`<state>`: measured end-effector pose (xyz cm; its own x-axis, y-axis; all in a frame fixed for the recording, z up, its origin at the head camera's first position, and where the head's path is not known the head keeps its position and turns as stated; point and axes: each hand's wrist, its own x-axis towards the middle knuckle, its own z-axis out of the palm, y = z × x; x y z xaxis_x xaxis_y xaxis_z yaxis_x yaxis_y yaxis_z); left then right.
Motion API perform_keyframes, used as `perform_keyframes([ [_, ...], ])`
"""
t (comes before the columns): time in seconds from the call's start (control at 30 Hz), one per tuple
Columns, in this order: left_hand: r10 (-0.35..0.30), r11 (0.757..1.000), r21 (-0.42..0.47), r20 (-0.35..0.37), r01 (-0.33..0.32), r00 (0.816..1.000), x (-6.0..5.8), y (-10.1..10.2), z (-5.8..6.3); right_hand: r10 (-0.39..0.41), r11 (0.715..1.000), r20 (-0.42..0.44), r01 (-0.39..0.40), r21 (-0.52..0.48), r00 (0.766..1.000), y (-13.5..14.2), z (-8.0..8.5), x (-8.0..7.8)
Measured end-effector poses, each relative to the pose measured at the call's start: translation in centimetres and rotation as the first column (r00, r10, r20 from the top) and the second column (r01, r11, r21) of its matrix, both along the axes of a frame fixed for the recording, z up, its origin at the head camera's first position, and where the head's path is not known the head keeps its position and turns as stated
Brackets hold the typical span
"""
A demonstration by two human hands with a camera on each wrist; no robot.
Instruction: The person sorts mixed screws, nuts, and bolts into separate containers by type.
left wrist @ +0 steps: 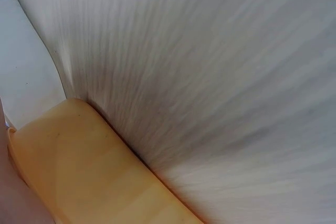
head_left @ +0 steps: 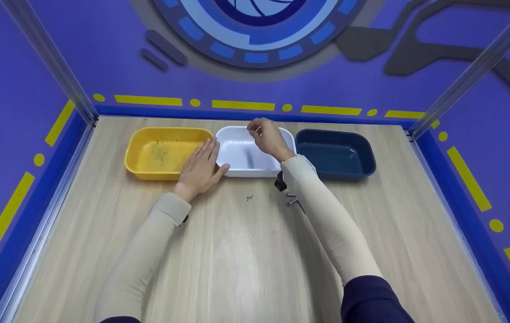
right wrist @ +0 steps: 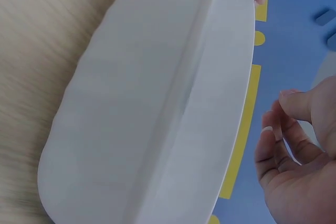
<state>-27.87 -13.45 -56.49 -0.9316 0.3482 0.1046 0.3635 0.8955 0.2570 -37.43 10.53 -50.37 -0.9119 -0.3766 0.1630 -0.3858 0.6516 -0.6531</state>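
Note:
My left hand (head_left: 201, 168) lies with straight fingers across the yellow bin's (head_left: 160, 176) right edge, thumb at the front left corner of the white bin (head_left: 255, 173). That thumb's tip shows at the rim in the right wrist view. Above the white bin is my right hand (head_left: 267, 137), its fingers curled. In the right wrist view, the right hand's thumb tip (right wrist: 291, 98) meets the index finger, and no object shows between them. Small dark pieces (head_left: 160, 152) lie in the yellow bin.
A dark blue bin (head_left: 336, 172) stands right of the white one, all three in a row near the back wall. A few small bolts (head_left: 292, 202) lie by the right sleeve. Tiny dark pieces (head_left: 249, 198) lie on the wooden table (head_left: 237, 260) before the white bin.

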Motion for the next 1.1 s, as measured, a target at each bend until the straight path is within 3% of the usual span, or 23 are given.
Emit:
perform_keyframes([
  [0.63, -0.006, 1.000, -0.016, -0.005, 0.006, 1.000, 0.0, 0.2, -0.3, 0.023, 1.000, -0.068, -0.024, -0.015, 0.997, 0.1, 0.1, 0.4],
  [1.1, 0.006, 1.000, -0.030, 0.021, -0.005, 1.000, 0.0, 0.0, -0.1, 0.067, 0.998, -0.082, -0.068, -0.016, 0.994, 0.6, 0.4, 2.0],
])
